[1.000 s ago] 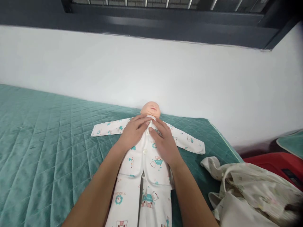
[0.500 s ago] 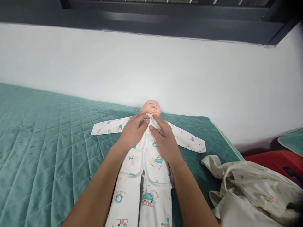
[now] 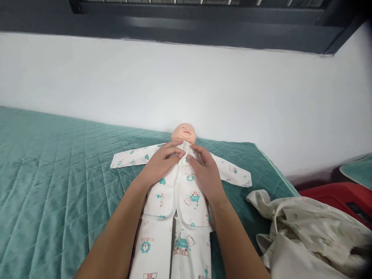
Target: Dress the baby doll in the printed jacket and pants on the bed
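Observation:
A doll (image 3: 184,132) lies on its back in a white printed button-front jacket (image 3: 190,201) and matching pants (image 3: 155,238). Its sleeves spread out to both sides. My left hand (image 3: 164,161) pinches the jacket's front edge just below the collar, thumb and fingertips brought together. My right hand (image 3: 207,168) rests on the other side of the chest, curved, with its thumb and index finger apart on the cloth. One button (image 3: 178,186) shows on the front below my hands. Part of the chest and shoulders is hidden under my fingers.
A green quilted cover (image 3: 72,174) lies beneath the doll and reaches a white wall (image 3: 186,85). Crumpled pale cloth (image 3: 308,232) is heaped at the right, beside a red object (image 3: 345,199). A dark frame (image 3: 203,29) runs along the top.
My right hand's fingertips have drawn slightly outward from the collar, uncovering more of the neckline. My left hand stays near the front edge. The view has shifted a little.

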{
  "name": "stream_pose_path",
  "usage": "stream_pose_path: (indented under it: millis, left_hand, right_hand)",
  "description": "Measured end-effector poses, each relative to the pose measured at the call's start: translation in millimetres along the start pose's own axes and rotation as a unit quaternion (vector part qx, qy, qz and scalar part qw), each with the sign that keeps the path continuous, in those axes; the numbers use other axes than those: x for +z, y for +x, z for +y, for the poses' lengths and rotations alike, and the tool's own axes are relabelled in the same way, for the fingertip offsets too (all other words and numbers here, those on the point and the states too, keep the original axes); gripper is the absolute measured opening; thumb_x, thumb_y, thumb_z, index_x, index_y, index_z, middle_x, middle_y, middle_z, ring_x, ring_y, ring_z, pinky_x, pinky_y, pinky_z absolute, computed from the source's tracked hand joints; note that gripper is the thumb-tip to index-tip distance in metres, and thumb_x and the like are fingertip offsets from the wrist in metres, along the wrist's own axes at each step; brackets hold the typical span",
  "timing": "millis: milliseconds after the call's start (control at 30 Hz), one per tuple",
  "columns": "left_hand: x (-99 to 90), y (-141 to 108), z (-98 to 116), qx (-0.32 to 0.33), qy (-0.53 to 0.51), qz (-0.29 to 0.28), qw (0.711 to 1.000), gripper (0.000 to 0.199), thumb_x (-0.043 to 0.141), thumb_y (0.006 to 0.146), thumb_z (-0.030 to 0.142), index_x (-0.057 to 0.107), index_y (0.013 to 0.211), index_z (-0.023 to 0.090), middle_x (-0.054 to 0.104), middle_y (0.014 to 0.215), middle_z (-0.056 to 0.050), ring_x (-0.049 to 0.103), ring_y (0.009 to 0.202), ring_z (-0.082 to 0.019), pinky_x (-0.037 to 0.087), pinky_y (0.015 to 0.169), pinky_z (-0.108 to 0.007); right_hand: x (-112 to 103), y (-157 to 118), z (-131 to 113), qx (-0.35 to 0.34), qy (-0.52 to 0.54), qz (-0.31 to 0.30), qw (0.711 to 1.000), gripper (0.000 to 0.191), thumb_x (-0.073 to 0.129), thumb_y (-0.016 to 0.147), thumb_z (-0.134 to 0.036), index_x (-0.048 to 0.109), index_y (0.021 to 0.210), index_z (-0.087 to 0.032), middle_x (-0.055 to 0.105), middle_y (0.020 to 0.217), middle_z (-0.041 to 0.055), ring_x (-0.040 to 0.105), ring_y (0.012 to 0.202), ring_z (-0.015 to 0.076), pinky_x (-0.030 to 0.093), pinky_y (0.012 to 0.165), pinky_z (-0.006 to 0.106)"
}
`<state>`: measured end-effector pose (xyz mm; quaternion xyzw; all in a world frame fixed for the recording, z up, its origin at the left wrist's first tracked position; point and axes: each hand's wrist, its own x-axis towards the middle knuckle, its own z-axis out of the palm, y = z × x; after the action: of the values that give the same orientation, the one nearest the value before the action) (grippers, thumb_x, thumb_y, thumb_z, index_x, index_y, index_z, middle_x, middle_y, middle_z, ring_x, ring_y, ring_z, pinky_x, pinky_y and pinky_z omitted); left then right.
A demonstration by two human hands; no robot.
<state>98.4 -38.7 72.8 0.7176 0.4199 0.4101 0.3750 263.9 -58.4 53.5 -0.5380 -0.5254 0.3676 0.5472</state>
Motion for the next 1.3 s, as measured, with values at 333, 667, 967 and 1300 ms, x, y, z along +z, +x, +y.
stream_pose_path:
  millis: [333,667,967,1300]
  left_hand:
    - [-8.4,-18.4,-3.1,0.004,-0.060,-0.037,0.998,0.021,0.056,0.094,0.038,0.074,0.098,0.030,0.047,0.153,0.004,0.037,0.146,-0.023,0.025,0.123,-0.041]
    - [-9.8,-23.8,-4.0,0.029,-0.063,-0.039,0.997,0.022,0.059,0.092,0.042,0.073,0.104,0.029,0.047,0.154,0.001,0.037,0.146,-0.024,0.025,0.124,-0.043]
    - [-6.9,-21.4,-4.3,0.030,-0.061,-0.023,0.997,0.019,0.062,0.090,0.040,0.073,0.099,0.028,0.050,0.151,-0.001,0.040,0.144,-0.024,0.030,0.122,-0.043]
    - [-1.0,-21.4,-9.0,0.041,-0.021,0.001,0.999,0.013,0.063,0.088,0.033,0.067,0.098,0.027,0.050,0.150,-0.001,0.041,0.143,-0.023,0.031,0.120,-0.043]
  right_hand:
    - [-7.9,-3.3,0.4,-0.168,0.005,-0.046,0.985,0.021,0.057,0.087,-0.018,0.074,0.076,-0.026,0.058,0.140,0.0003,0.048,0.136,0.0237,0.034,0.115,0.042]
    - [-12.7,-38.1,3.8,-0.151,-0.057,-0.027,0.987,0.027,0.054,0.093,-0.025,0.078,0.102,-0.035,0.061,0.138,-0.0026,0.050,0.134,0.0214,0.038,0.114,0.044]
    - [-10.0,-39.6,-5.1,-0.139,-0.084,-0.038,0.986,0.021,0.059,0.095,-0.041,0.077,0.106,-0.038,0.063,0.136,-0.0046,0.049,0.135,0.0225,0.036,0.117,0.047]
    - [-8.7,-40.0,-7.5,-0.125,-0.082,-0.035,0.988,0.020,0.060,0.094,-0.040,0.079,0.099,-0.038,0.065,0.133,-0.0047,0.049,0.135,0.0238,0.036,0.116,0.048]
